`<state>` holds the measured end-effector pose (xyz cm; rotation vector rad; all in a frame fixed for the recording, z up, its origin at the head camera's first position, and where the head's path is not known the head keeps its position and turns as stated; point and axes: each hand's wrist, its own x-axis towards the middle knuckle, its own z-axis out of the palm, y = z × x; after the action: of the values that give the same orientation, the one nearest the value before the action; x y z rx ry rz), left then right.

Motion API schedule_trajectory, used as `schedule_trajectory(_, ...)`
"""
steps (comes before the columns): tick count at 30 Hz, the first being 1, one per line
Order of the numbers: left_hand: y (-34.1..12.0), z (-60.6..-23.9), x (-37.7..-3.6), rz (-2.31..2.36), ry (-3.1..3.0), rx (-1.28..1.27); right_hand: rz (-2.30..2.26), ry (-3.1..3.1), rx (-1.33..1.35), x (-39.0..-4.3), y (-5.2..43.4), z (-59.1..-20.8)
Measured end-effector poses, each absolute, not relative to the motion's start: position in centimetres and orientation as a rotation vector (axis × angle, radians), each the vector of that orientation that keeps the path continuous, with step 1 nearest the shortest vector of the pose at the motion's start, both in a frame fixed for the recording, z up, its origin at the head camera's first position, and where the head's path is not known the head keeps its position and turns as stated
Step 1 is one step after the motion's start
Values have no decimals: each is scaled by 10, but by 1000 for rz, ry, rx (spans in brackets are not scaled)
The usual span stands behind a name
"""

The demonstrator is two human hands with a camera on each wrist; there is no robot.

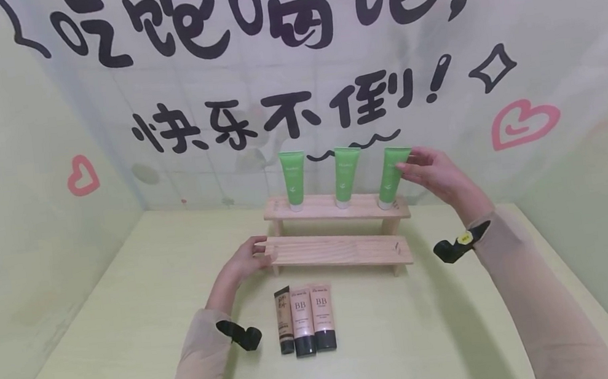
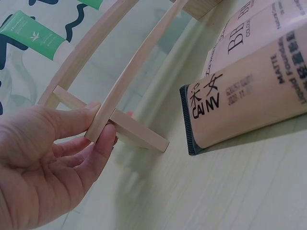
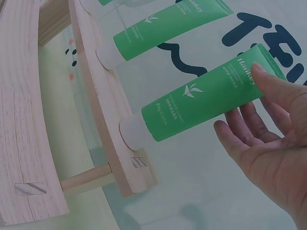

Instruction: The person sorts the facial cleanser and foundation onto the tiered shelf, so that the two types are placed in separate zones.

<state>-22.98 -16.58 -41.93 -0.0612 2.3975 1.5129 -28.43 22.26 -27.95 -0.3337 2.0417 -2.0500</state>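
Observation:
A two-step wooden rack (image 1: 338,249) stands on the table. My left hand (image 1: 243,260) pinches the left end of its lower step between thumb and fingers, as the left wrist view shows. On the upper step, my right hand (image 1: 436,175) holds a green tube (image 3: 206,96) near its crimped top, thumb in front and fingers behind. The tube's white cap touches the step at its right end. Two more green tubes, one in the middle (image 1: 346,176) and one at the left (image 1: 294,179), stand upright on their caps along that step.
In front of the rack lie two pink BB cream tubes (image 1: 303,319) and a tan foundation tube (image 1: 284,321) with black caps, side by side. Walls with printed lettering and hearts enclose the pale table (image 1: 144,305) at the back and both sides.

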Motion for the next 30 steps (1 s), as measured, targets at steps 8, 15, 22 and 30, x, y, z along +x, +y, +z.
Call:
schedule_trajectory(8,-166,-419,-229,1511,2394,-72,-1956,2183,-247,-277,227,-287)
schedule_trajectory(15,-166,-419,-231,1525,2378,-65,-1976,2156,-169,-267,232,-302)
schedule_trajectory(22,-165,-417,-230,1512,2386,-74,-2014,2132,-140,-261,235,-317)
schedule_trajectory(30,-165,-418,-231,1526,2377,-70,-2013,2070,-101,-251,234,-333)
